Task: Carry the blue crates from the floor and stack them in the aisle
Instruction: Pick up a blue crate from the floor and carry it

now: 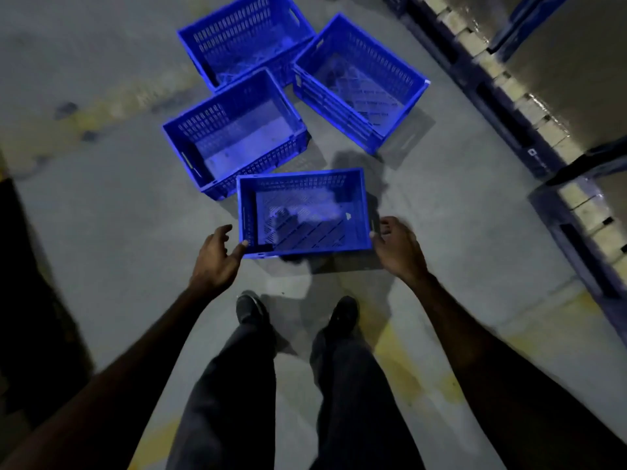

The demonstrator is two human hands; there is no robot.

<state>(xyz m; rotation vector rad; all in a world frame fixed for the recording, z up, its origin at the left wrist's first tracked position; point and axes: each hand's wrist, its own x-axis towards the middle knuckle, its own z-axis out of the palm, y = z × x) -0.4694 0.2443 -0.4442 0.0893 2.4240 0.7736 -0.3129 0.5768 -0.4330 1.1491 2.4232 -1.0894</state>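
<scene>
- Nearest crate (303,212) sits on the floor (118,215) by the feet, three more crates (237,144) close behind.
- Risk: uneven grab on the short ends tips it, or it clips the neighbour touching its far corner.
- Left hand (217,257) spread, thumb on the rim; right hand (397,245) loosely curled at the other end, contact unclear in the dim light.

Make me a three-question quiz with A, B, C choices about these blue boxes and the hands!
1. Where is the nearest crate?
A. between the two hands
B. on a shelf
C. inside another crate

2. How many blue crates show?
A. two
B. four
C. six

3. What do the crates hold?
A. bottles
B. cardboard
C. nothing

Answers:
1 A: the left hand and the right hand flank its short sides.
2 B: three more crates lie beyond it on the floor.
3 C: their perforated bottoms show bare.
</scene>
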